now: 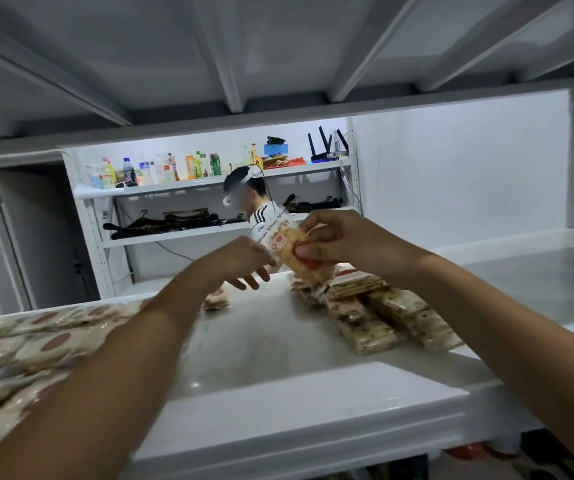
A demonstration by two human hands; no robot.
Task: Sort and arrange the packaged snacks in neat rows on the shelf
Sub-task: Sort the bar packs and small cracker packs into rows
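My right hand (344, 242) pinches a clear-wrapped snack pack of pale crackers with a red label (290, 249), held tilted above the white shelf (278, 386). My left hand (244, 263) is just left of the pack, fingers loosely extended and touching its lower edge. Below the pack lies a pile of flat cracker packs (379, 313) at the shelf's middle right. A single small pack (215, 301) lies under my left wrist. Rows of round-patterned snack packs (18, 344) cover the shelf's left end.
The shelf board above (278, 57) hangs low overhead. Beyond the shelf a person (257, 206) stands before a white rack (209, 181) with bottles and dark items. A white wall is at the right. Dark goods (538, 455) show below the shelf's front edge.
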